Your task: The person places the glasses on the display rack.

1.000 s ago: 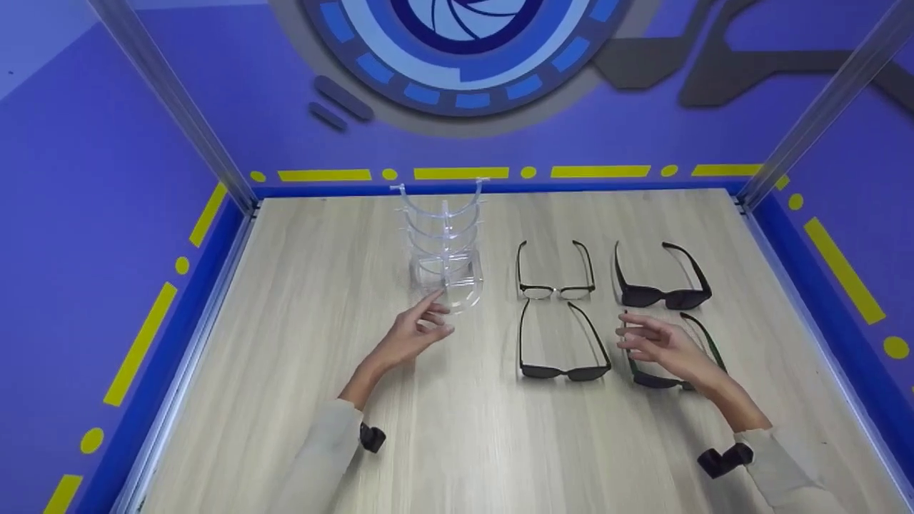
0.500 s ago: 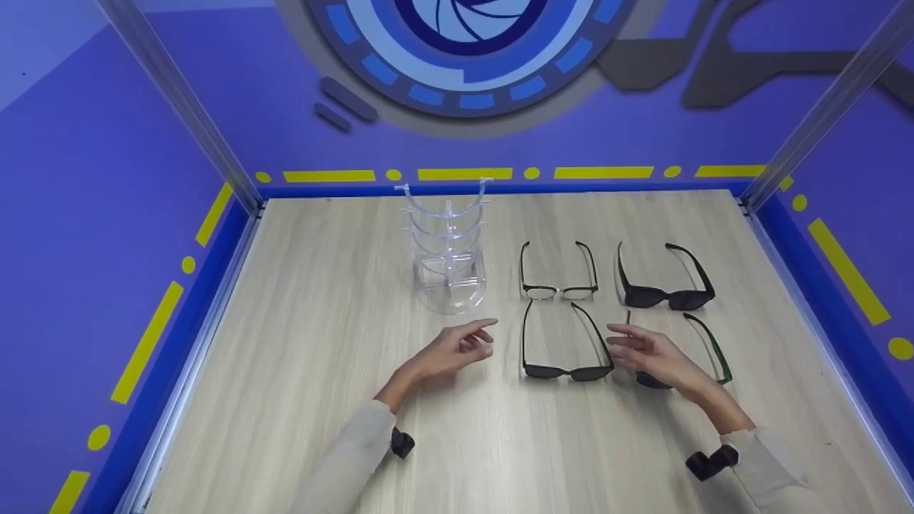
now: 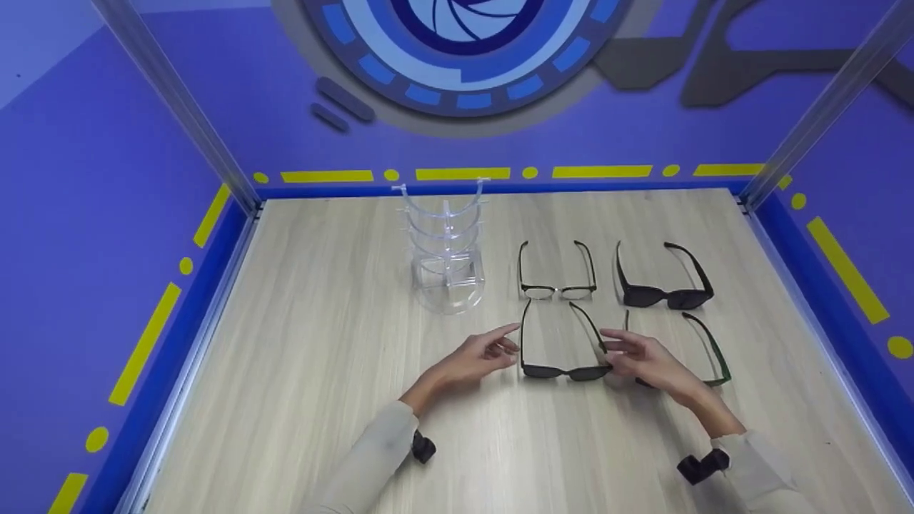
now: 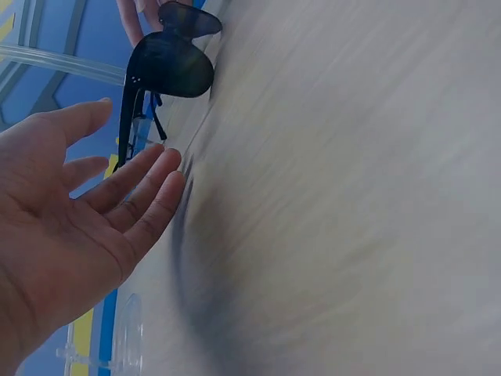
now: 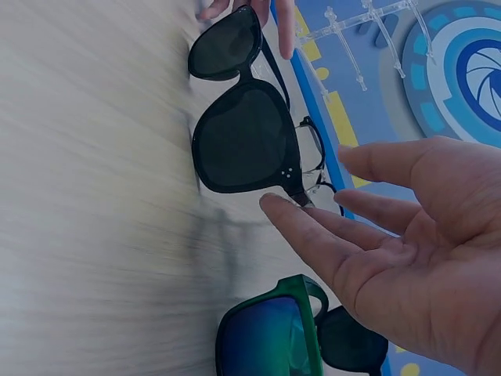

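Note:
Black sunglasses stand on the table, temples pointing away from me, between my two hands. At their left temple, my left hand has its fingers extended and gently bent, holding nothing. The left wrist view shows that hand's palm and spread fingers just short of the sunglasses. My right hand is by the right hinge, fingers loosely stretched; in the right wrist view its fingertips are close to the frame, contact unclear. Green-framed sunglasses lie partly hidden beneath and behind the right hand.
A clear multi-tier eyewear stand is at the back, left of the glasses. Behind the black sunglasses are clear-lensed glasses, with thick black sunglasses to their right. Blue-purple panels border the wooden table.
My left hand has moved right and nearer me, from beside the clear stand to the black sunglasses' left side. My right hand has shifted left, off the green-framed sunglasses toward the black pair.

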Tool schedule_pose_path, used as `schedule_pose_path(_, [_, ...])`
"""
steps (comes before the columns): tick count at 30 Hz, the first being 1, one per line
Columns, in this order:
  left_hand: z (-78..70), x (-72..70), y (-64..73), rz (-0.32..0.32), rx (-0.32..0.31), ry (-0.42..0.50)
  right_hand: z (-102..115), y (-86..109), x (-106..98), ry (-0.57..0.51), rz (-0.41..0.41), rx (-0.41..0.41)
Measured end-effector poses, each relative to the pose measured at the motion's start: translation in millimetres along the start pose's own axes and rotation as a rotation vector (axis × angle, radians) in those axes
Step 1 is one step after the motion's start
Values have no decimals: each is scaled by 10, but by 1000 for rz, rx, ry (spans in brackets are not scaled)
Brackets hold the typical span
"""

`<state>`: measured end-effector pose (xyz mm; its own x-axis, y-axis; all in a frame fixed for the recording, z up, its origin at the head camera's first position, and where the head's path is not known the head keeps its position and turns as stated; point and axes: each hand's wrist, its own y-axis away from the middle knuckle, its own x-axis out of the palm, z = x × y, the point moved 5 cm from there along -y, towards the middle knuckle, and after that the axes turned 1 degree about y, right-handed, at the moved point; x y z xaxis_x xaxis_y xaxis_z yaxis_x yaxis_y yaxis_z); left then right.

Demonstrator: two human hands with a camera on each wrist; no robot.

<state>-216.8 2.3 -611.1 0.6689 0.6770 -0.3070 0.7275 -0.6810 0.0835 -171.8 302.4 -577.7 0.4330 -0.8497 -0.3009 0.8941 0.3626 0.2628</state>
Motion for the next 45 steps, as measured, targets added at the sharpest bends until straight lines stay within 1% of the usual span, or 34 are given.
schedule_pose_path(3, [21, 45, -15, -13, 1, 26, -16, 7, 27, 0, 14, -11])
schedule_pose_path(10, [28, 103, -34, -14, -6, 185, -68, 29, 73, -33, 20, -2])
schedule_pose_path(14, [26, 104, -23, -15, -7, 179, -92, 35, 115, -64, 34, -1])
schedule_pose_path(17, [19, 104, -8, 0, 3, 165, -96, 44, 142, -88, 40, -4])
schedule_pose_path(21, [23, 98, 14, 9, 14, 198, -97, 58, 166, -105, 40, -10])
schedule_pose_path(25, [42, 84, 50, -1, 17, 217, -87, 73, 197, -131, 43, -13])
schedule_pose_path(28, [49, 56, 99, -5, 23, 239, -74, 69, 233, -155, 39, -8])
schedule_pose_path(32, [77, 18, 176, -9, 22, 267, -63, 56, 295, -177, 30, -27])
schedule_pose_path(35, [97, 5, 227, -18, 16, 266, -57, 57, 338, -187, 30, -45])
schedule_pose_path(41, [102, -31, 311, -29, 13, 233, -21, 51, 396, -196, 13, -50])
schedule_pose_path(45, [109, -46, 373, -28, 8, 240, -9, 36, 430, -200, 20, -47])
